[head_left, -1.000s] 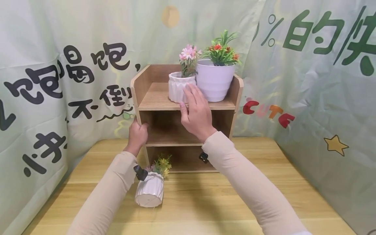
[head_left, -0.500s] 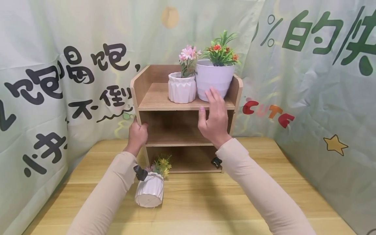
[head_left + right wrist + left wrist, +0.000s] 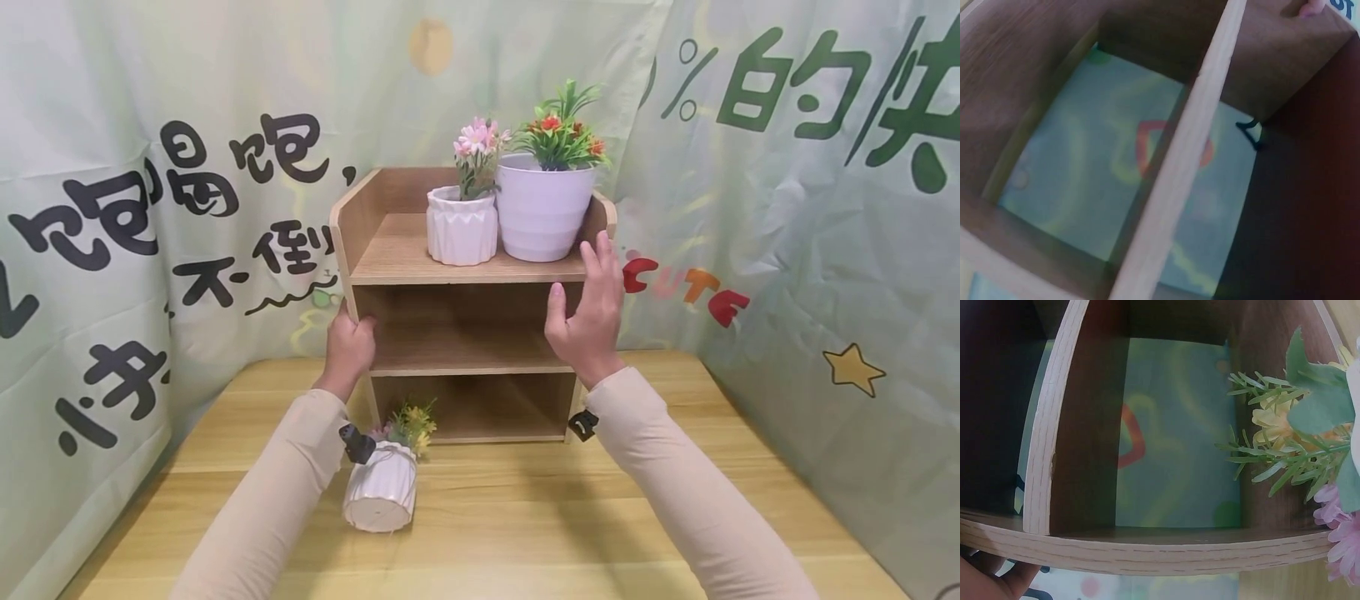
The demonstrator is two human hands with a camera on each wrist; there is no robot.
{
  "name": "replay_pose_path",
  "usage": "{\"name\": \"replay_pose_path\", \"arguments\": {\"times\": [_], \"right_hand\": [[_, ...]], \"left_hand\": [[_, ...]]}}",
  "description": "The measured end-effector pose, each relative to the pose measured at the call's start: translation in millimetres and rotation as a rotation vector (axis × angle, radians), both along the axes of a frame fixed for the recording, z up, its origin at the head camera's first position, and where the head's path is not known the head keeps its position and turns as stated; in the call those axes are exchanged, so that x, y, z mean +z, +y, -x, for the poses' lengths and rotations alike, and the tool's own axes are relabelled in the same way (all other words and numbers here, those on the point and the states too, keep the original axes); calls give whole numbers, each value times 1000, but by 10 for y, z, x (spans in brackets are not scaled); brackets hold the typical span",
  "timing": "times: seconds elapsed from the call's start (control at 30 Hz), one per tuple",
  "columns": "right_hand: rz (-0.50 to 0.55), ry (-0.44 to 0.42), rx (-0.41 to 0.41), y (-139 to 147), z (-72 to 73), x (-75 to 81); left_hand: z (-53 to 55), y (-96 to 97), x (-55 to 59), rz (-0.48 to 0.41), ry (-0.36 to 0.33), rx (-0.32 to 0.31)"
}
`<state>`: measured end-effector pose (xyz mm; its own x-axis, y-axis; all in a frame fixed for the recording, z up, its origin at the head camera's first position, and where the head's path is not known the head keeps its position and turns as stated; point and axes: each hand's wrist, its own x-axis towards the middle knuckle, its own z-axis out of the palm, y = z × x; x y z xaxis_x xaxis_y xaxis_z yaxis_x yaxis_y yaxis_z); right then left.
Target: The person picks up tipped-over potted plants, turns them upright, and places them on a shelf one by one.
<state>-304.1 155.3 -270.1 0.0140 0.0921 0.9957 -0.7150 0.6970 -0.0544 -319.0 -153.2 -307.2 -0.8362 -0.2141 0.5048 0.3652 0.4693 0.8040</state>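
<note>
A small wooden shelf (image 3: 472,370) with three levels stands on the table. My left hand (image 3: 350,346) grips the edge of its left side panel, thumb on the inner face; part of that hand (image 3: 994,578) shows in the left wrist view. With fingers extended, my right hand (image 3: 591,312) is at the front right edge of the shelf, overlapping the side panel and holding nothing. On the top level, a ribbed white pot with pink flowers (image 3: 462,227) sits left of a larger white pot with red flowers (image 3: 545,208). Both stand upright.
A ribbed white pot with yellow and pink flowers (image 3: 380,492) lies on its side on the wooden table (image 3: 510,525), in front of the shelf's lower left. Printed curtains (image 3: 787,217) enclose the table. The shelf's open back (image 3: 1079,156) shows curtain behind it.
My right hand has left the small pink-flowered pot and moved right, past the larger pot, to the shelf's right edge. My left hand keeps its grip on the left panel.
</note>
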Motion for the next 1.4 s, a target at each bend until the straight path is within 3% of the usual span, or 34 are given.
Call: {"name": "replay_pose_path", "arguments": {"times": [0.23,0.53,0.73,1.0,1.2,1.4], "right_hand": [[47,-44,8,144,92,-126],[85,-237,12,251,200,-270],[100,-338,19,251,227,-294],[109,-376,-3,274,258,-308],[140,-459,0,282,267,-349],[149,-499,0,269,289,-361]], "left_hand": [[11,-11,-4,-12,-11,-8],[-20,-5,23,4,-27,-14],[-20,-36,34,69,-40,11],[-47,-66,44,178,-75,29],[-132,-71,-29,193,-101,11],[-290,-100,-104,224,-143,-16]]}}
